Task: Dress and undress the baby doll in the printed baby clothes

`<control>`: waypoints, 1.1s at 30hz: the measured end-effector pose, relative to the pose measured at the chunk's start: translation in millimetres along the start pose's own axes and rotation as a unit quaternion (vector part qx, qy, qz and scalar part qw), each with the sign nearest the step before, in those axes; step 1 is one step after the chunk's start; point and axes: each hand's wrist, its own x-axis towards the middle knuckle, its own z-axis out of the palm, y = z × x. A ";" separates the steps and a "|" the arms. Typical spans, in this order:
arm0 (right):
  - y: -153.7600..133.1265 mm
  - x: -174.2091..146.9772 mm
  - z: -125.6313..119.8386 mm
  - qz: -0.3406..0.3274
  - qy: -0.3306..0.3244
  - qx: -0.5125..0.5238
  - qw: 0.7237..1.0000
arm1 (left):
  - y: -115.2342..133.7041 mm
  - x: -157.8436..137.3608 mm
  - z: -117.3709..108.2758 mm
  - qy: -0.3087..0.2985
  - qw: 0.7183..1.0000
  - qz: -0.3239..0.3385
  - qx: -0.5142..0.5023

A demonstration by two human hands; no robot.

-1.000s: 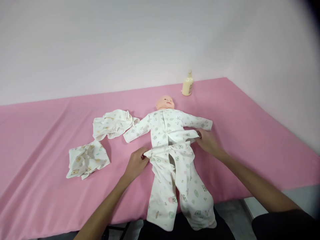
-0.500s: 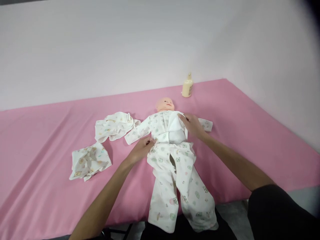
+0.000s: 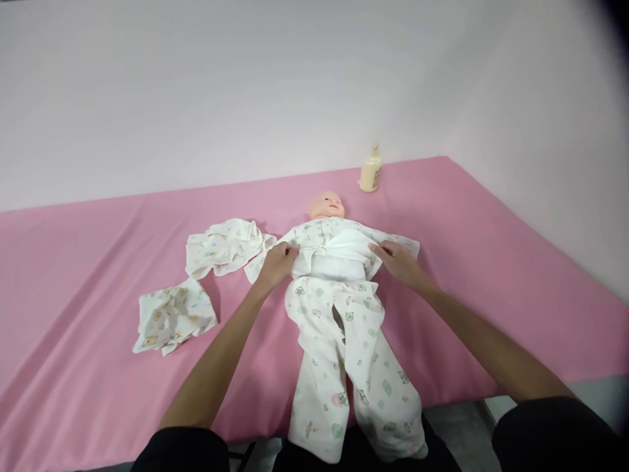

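1. Pinching the shirt point(image 3: 314, 235), my left grip point(image 3: 279, 262) and right grip point(image 3: 400, 263) hold its two sides; the doll point(image 3: 325, 204) wearing it lies on the pink surface point(image 3: 122, 393).
2. Tugging one side harder could twist the doll.
3. The pants point(image 3: 366, 341) poke off the surface; pulling toward me could drag them down.

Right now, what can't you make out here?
In the head view:
Lower body of the doll: hidden by trousers.
Print on the bottle: too small to read.
Grip of the left hand: partly hidden by the hand itself.
Pink cloth: cut off by left edge.
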 end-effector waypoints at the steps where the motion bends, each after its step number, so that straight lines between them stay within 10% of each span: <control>1: 1.1 -1.8 -0.5 0.011 0.002 0.002 1.000 | -0.7 -4.7 2.2 0.013 1.000 0.009 0.012; 5: 8.8 -15.0 -2.8 0.042 -0.013 0.009 0.999 | -12.8 -46.2 -4.0 0.001 0.996 0.056 -0.071; 10: 17.8 -30.7 -9.6 0.069 -0.176 0.024 0.982 | -37.9 -87.0 -18.1 -0.170 0.982 0.014 -0.079; 18: 22.6 -7.6 2.3 0.063 -0.264 0.034 0.962 | -28.8 -67.7 4.6 -0.123 0.992 0.036 -0.001; 27: 28.3 22.5 -2.5 -0.109 -0.149 -0.131 0.974 | -40.9 -39.3 6.2 -0.012 0.966 0.147 0.213; 33: 27.8 18.0 0.0 -0.128 -0.119 -0.113 0.978 | -29.1 -32.5 -13.6 -0.014 0.996 0.085 0.009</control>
